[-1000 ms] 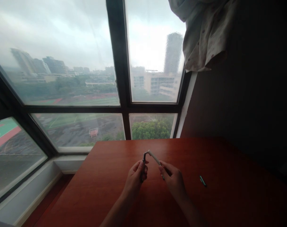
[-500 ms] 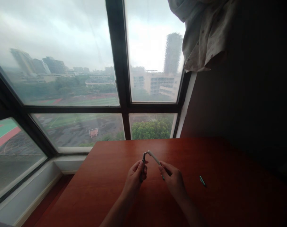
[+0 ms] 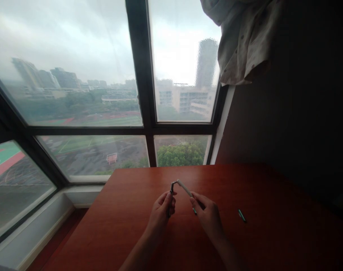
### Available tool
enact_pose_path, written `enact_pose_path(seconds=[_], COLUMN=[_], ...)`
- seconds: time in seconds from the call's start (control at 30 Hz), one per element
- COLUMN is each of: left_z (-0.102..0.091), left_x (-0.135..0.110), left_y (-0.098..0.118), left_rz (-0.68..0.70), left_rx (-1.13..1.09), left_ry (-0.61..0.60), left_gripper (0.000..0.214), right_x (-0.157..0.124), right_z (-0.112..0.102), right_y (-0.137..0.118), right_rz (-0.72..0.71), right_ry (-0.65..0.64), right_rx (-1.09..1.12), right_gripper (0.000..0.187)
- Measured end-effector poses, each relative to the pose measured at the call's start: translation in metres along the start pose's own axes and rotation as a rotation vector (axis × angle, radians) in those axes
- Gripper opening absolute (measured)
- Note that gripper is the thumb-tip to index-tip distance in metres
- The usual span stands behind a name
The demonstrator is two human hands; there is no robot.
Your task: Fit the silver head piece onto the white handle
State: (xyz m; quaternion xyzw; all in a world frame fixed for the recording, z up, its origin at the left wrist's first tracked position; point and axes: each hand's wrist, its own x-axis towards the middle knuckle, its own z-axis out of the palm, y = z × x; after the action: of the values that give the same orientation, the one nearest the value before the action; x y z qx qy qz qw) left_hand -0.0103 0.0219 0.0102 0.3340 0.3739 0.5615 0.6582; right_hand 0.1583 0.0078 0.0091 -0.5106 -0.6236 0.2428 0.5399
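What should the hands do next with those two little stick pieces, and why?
Probably push the tips together. The left hand holds a dark piece upright, the right hand holds a white piece slanted, and their top ends meet above the table. A small green piece lies apart to the right; what it is, I can't tell.

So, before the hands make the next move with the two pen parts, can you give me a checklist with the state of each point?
1. Left hand holds the dark pen piece: ok.
2. Right hand holds the white pen piece: ok.
3. The tips of the two pieces meet above the table: ok.
4. Pieces are lined up straight: not ok, they form an angle.
5. Small green part lies apart, right of the hands: ok.
6. Pieces fully joined: cannot tell.
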Motion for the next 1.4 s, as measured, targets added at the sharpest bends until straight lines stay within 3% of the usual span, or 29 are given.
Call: enact_pose_path(seconds=[0.57,1.4], left_z=[0.0020,-0.0013], left_x=[-0.0017,0.0007], left_y=[0.0030,-0.0004], left_rz=[-0.001,0.008], left_rx=[0.012,0.027], left_ry=[0.013,0.003], left_gripper=[0.042,0.045], right_x=[-0.0004,0.0003], right_z=[-0.0003,-0.0005], right_y=[-0.0009,-0.0008], right_rz=[0.052,0.050], right_ry=[-0.048,-0.048], right_rx=[0.040,-0.004], right_gripper=[0.041,0.039])
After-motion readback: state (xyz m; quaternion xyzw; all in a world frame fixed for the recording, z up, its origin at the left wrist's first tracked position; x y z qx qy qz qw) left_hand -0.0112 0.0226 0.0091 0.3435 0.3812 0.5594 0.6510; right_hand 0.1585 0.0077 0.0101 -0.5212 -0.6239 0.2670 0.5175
